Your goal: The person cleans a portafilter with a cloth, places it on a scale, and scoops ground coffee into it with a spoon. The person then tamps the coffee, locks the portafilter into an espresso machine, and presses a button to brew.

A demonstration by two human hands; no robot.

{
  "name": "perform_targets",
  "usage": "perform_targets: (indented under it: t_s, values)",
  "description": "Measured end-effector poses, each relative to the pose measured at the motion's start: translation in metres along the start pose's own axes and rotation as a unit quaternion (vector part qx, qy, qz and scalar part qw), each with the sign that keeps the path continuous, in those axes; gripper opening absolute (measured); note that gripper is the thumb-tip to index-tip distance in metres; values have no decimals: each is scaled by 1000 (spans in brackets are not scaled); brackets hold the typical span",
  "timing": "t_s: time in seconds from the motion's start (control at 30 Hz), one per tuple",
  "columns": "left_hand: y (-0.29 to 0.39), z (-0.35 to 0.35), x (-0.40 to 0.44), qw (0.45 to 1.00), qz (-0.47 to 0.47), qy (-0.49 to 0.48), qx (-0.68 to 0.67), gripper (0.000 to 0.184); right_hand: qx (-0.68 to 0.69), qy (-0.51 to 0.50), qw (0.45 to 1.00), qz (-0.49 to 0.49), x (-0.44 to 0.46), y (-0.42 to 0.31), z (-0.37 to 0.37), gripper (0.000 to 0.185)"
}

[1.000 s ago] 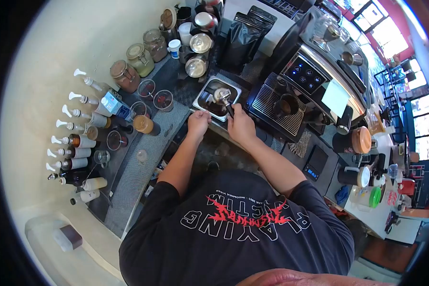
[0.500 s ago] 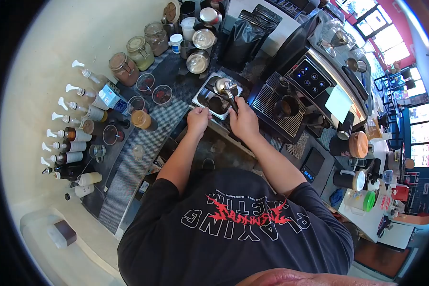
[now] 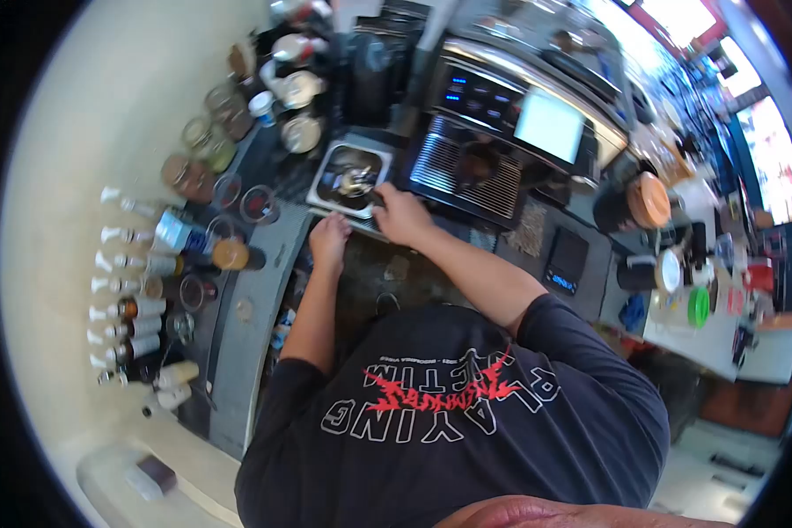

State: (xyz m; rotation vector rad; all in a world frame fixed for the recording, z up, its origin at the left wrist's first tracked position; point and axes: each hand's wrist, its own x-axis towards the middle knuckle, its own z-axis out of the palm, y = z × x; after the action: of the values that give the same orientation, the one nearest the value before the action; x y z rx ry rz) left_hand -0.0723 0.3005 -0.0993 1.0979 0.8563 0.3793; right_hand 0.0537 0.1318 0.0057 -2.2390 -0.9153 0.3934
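A portafilter (image 3: 355,183) is in my right hand (image 3: 402,215), whose fingers are wrapped around its handle. Its metal head is low inside a rectangular steel pan (image 3: 327,158) set in the counter; blur hides whether the two touch. Dark contents show in the pan. My left hand (image 3: 329,238) is closed at the pan's near left corner, by the counter edge. Whatever its fingers hold, if anything, is hidden.
An espresso machine (image 3: 502,106) with a drip tray (image 3: 449,163) stands right of the pan. Pump bottles (image 3: 136,306), jars (image 3: 204,145) and plastic cups (image 3: 260,204) line the left side. A black scale (image 3: 567,261) lies further right.
My right hand has lowered the portafilter head into the pan. My left hand stays closed near the pan's edge. The whole view has turned and shifted with my head.
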Motion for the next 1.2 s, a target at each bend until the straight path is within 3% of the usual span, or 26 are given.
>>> perform_targets:
  t_s: [0.03, 0.1, 0.17, 0.27, 0.37, 0.4, 0.5, 0.53, 0.57, 0.63, 0.7, 0.8, 0.87, 0.9, 0.93, 0.97, 1.0, 1.03, 1.07, 1.2]
  values:
    - [-9, 3, -11, 999, -15, -9, 32, 37, 62, 30, 998, 0, -9, 9, 3, 42]
    - [2, 38, -68, 992, -54, -111, -40, 46, 221, 18, 975, 30, -31, 35, 14, 45]
    - [-9, 65, -110, 975, -83, -187, -87, 60, 365, -124, 904, 186, -73, 8, -40, 40]
    - [-40, 105, -157, 958, -152, -187, -154, 51, 332, 18, 943, 11, -119, 73, 2, 34]
    - [-32, 131, -191, 967, -89, -226, -74, 44, 395, -86, 911, 87, -147, 99, -23, 30]
    - [-35, 138, -199, 966, -100, -221, -87, 38, 415, -85, 903, 68, -157, 112, -18, 30]
    - [-68, 146, -217, 979, -111, -161, -57, 30, 352, -244, 896, 115, -188, 118, -92, 28]
    - [-72, 154, -228, 980, -146, -102, -92, 18, 288, -197, 936, 50, -197, 145, -96, 27]
    - [-73, 154, -236, 980, -156, -103, -66, 16, 221, -147, 964, -17, -205, 177, -94, 28]
    - [-76, 150, -251, 979, -178, -100, -18, 14, 93, 42, 994, -27, -208, 242, -96, 34]
    - [-85, 141, -259, 980, -170, -101, 9, 14, -80, 156, 984, 42, -199, 254, -136, 36]
    - [-94, 134, -269, 987, -144, -73, 24, 22, -180, 189, 964, 43, -179, 264, -157, 38]
    - [-91, 133, -275, 990, -120, -63, 44, 22, -246, 126, 961, 5, -169, 299, -145, 40]
    - [-88, 129, -279, 991, -108, -50, 53, 23, -216, 120, 969, 7, -162, 304, -148, 35]
    - [-86, 126, -282, 992, -110, -31, 47, 22, -161, 72, 981, 75, -158, 291, -160, 27]
    - [-84, 122, -287, 992, -106, -12, 68, 21, -104, 143, 978, 107, -161, 284, -156, 25]
    - [-79, 119, -289, 991, -102, 5, 91, 20, -56, 104, 976, 185, -167, 266, -163, 28]
    - [-76, 114, -290, 989, -98, 18, 113, 20, -30, 113, 973, 198, -173, 257, -161, 30]
    - [-75, 106, -292, 988, -75, 31, 132, 19, 29, 130, 982, 135, -182, 270, -147, 29]
    - [-92, 63, -299, 964, -14, 98, 246, 25, 196, 14, 978, 65, -192, 233, -87, 39]
